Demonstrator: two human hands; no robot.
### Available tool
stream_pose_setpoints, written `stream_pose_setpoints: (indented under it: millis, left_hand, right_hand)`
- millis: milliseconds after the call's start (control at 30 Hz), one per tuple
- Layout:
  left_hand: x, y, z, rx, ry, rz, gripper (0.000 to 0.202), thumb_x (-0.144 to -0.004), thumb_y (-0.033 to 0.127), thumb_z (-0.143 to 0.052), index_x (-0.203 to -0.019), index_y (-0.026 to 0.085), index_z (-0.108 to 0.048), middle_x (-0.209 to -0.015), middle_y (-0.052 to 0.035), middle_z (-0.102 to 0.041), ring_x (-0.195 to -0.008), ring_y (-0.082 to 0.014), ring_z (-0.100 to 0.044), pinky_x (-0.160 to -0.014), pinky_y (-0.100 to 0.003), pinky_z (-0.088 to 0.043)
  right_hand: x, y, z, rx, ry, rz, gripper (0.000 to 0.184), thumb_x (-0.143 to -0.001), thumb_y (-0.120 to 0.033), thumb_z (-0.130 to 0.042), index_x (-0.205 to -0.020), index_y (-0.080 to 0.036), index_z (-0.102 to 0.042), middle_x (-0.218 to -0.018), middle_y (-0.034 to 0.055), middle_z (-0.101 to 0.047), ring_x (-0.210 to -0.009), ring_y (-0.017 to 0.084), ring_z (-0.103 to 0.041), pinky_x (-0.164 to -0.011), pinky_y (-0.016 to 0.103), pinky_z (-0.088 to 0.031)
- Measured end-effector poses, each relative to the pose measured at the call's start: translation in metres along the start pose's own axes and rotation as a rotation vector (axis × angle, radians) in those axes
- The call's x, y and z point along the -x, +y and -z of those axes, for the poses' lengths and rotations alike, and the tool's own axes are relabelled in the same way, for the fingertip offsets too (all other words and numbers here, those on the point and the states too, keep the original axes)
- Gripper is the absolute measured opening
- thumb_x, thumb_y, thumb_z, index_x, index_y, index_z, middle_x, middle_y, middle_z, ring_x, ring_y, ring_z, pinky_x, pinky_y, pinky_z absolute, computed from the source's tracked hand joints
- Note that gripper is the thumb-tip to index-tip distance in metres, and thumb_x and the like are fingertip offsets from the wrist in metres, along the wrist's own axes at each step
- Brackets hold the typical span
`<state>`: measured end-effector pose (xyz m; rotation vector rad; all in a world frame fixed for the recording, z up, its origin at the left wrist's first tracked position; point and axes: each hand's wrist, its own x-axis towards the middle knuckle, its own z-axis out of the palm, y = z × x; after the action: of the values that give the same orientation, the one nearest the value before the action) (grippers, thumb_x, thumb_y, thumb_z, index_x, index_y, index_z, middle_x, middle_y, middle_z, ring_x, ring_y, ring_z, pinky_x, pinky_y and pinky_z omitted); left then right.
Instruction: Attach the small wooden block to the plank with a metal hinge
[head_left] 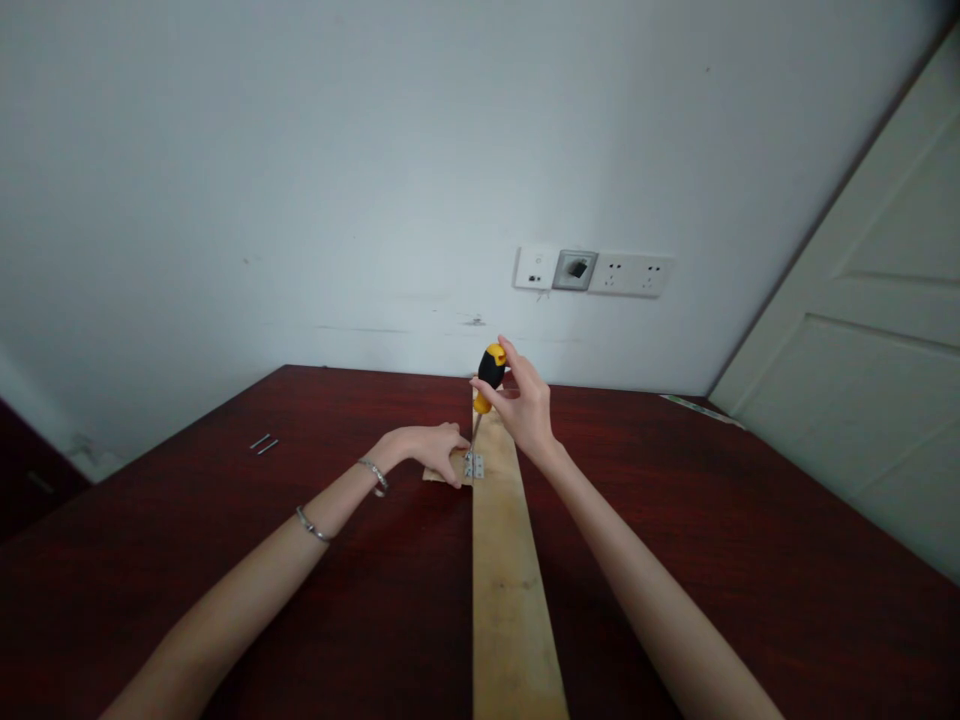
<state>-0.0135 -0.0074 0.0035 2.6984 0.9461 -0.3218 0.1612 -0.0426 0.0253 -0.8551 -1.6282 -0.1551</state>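
A long pale wooden plank (507, 560) lies lengthwise on the dark red table (225, 560). A small metal hinge (474, 466) sits on its left edge, joined to a small wood piece (436, 473) beside it. My right hand (525, 405) is closed around the yellow and black handle of a screwdriver (489, 377), held nearly upright with its tip on the hinge. My left hand (429, 447) lies on the small wood piece, fingers curled down and pressing next to the hinge. Bracelets circle my left wrist and forearm.
Two small metal screws or pins (264, 444) lie on the table at the far left. The white wall behind carries a row of wall sockets (592, 271). A white door (862, 330) stands at the right, close to the table's edge.
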Motion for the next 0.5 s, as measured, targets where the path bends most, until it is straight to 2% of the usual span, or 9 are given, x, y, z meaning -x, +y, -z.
stream_pose_setpoints:
  millis: [300,500]
  left_hand:
    - [0.0004,0.004,0.0014,-0.016,0.004,0.005,0.055,-0.064,0.05,-0.071,-0.107,0.017,-0.063,-0.11,-0.0105,-0.055,-0.095,-0.0257,-0.052,-0.083,-0.034,-0.044]
    - [0.0002,0.005,0.0013,-0.04,0.006,0.011,0.055,-0.064,0.051,-0.071,-0.107,0.017,-0.063,-0.109,-0.0098,-0.055,-0.094,-0.0248,-0.052,-0.083,-0.034,-0.045]
  right_hand:
    - [0.0027,-0.0015,-0.0016,0.005,-0.023,0.022,0.066,-0.084,-0.038,-0.062,-0.144,-0.027,-0.036,-0.092,0.0055,-0.058,-0.073,0.016,-0.052,-0.064,0.027,-0.055]
    - [0.0034,-0.0002,-0.0028,-0.001,-0.028,0.009,0.067,-0.084,-0.04,-0.062,-0.144,-0.028,-0.036,-0.093,0.0055,-0.058,-0.074,0.016,-0.052,-0.063,0.027,-0.055]
